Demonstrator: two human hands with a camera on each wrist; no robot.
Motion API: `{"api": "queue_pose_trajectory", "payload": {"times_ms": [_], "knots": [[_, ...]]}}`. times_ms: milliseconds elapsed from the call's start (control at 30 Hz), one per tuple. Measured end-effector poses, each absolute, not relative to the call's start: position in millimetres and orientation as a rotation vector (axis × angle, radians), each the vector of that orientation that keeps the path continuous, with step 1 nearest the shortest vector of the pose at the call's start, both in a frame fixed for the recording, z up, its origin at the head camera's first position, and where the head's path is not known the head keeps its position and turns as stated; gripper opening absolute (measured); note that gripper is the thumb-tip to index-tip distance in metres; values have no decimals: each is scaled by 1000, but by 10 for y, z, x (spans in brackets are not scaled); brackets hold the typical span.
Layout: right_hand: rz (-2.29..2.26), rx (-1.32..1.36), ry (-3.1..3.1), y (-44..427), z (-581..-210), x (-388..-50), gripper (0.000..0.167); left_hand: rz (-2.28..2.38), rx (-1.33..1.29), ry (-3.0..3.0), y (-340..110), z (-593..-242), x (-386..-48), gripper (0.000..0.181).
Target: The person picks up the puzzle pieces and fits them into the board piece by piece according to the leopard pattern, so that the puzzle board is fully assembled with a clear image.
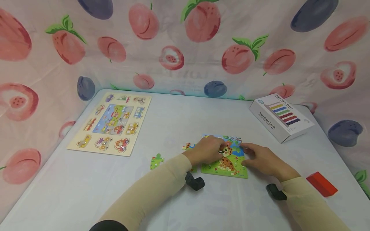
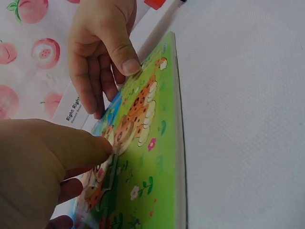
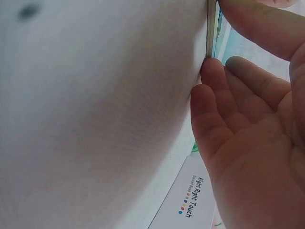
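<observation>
A pale pink backdrop cloth printed with peaches and plums (image 1: 199, 61) enclosed the rear and sides of the work area. In front of it stood a table with a white cover (image 1: 185, 117).

A flat rectangular board with cut-out toy vehicles around a printed street scene (image 1: 111, 118) lay at the far left of the table. A white cardboard box with coloured stripes and the words "Right Right Touch" (image 1: 281, 117) was positioned at the far right.

A flat jigsaw panel showing a spotted leopard on green grass (image 1: 228, 162) lay near the table centre, between both hands. Left hand (image 1: 208, 149): bent over the panel from the left, digits at the leopard's face; whether they pinched a piece could not be determined. Right hand (image 1: 264, 159): fingers extended and relaxed, thumb and fingertips at the panel's right edge.

A red rectangular block (image 1: 321, 183) lay beside the right forearm. A small black device was mounted at the left wrist (image 1: 195, 182) and another at the right wrist.

Loose jigsaw pieces lay left of the panel: a green one (image 1: 157, 161) stood apart; a multicoloured one (image 1: 189, 146) was partly hidden by the left hand.
</observation>
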State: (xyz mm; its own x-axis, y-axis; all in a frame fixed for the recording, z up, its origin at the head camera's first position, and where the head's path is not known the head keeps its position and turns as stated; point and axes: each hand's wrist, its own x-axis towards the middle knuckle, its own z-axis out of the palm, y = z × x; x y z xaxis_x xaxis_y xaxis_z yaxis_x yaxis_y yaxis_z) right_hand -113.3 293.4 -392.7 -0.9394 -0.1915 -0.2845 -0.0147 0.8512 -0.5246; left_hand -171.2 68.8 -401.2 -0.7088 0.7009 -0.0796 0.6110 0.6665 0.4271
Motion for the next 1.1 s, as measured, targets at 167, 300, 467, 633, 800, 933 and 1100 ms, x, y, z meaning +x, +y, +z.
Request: {"api": "queue_pose_trajectory", "payload": {"times_ms": [167,300,467,633,800,933,1100], "knots": [[-769,-148,2693,2944,-3931,-1145,72,511,1049,2642,647,-3984,-1711,15],[-770,-148,2691,2939,-3937,-1142,72,490,1034,2649,563,-3957,-1710,25],[-773,-141,2694,2932,-3936,-1130,71,530,1028,2651,420,-3898,-1698,40],[-778,-136,2694,2922,-3928,-1131,72,507,1054,2675,260,-3870,-1697,39],[-776,-129,2696,2925,-3927,-1132,72,520,1027,2678,130,-3788,-1686,37],[-779,-137,2694,2929,-3921,-1123,72,530,997,2681,63,-3736,-1679,39],[-783,-149,2696,2923,-3923,-1118,71,525,980,2692,-44,-3719,-1689,40]]}}
